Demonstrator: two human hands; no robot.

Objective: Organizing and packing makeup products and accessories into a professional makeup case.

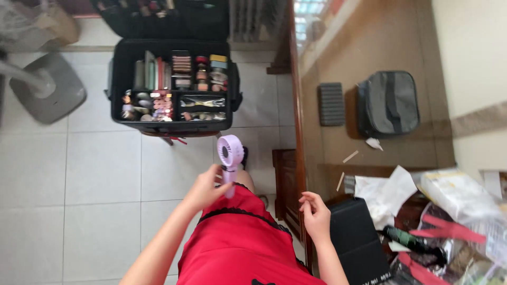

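The left hand (pixel 205 189) is gripping a small lilac fan (pixel 230 158) by its handle above the red-clad lap, while the right hand (pixel 316 214) is hovering empty, fingers loosely curled, beside the bench (pixel 327 153).

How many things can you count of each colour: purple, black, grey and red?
Purple: 1, the handheld fan held in the left hand.
Black: 2, the open makeup case on the floor and the black box beside the right hand.
Grey: 2, the grey bag and the stand base.
Red: 1, the red dress.
Total: 6
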